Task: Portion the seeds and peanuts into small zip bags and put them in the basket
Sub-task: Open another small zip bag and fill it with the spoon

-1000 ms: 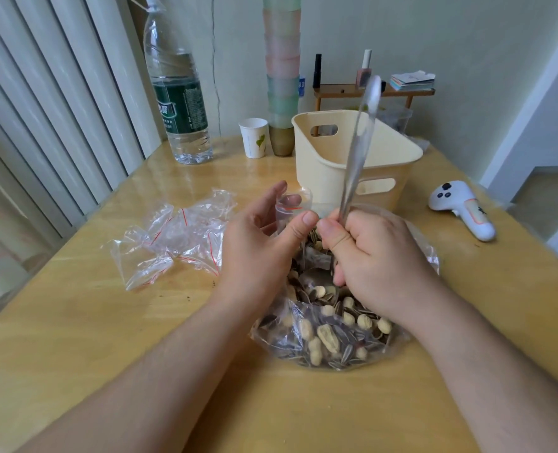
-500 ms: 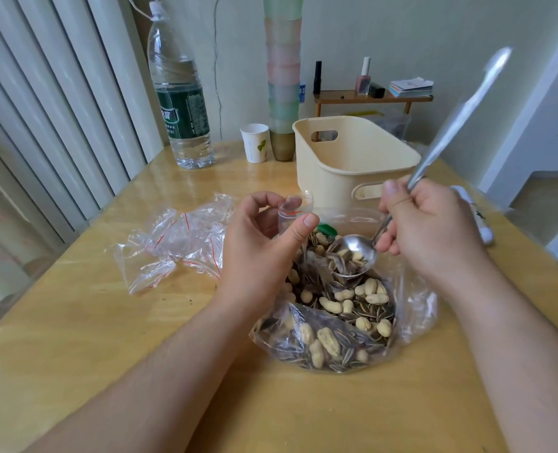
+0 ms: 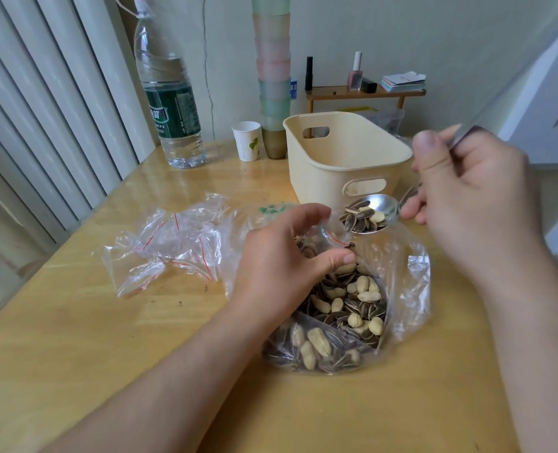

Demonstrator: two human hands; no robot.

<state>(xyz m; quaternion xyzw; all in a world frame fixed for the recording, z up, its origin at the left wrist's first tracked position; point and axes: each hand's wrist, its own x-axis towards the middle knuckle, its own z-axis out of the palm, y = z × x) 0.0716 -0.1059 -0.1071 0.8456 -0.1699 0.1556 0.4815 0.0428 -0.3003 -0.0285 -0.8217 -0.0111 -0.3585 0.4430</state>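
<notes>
While the left hand [image 3: 280, 266] pinches a small clear zip bag [image 3: 331, 232] open, the right hand [image 3: 467, 197] grips a shiny metal spoon [image 3: 374, 213]. The spoon, buried in the big bag a moment ago, now hangs loaded at the mouth, so pouring comes next

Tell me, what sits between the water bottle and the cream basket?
In the head view, a white paper cup and a tall stack of pastel cups stand between water bottle and basket.

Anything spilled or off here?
Minor only: dark crumbs on the table near the pile of empty zip bags. The spoon is level and loaded, and the basket stands upright. Nothing else stands out.
</notes>
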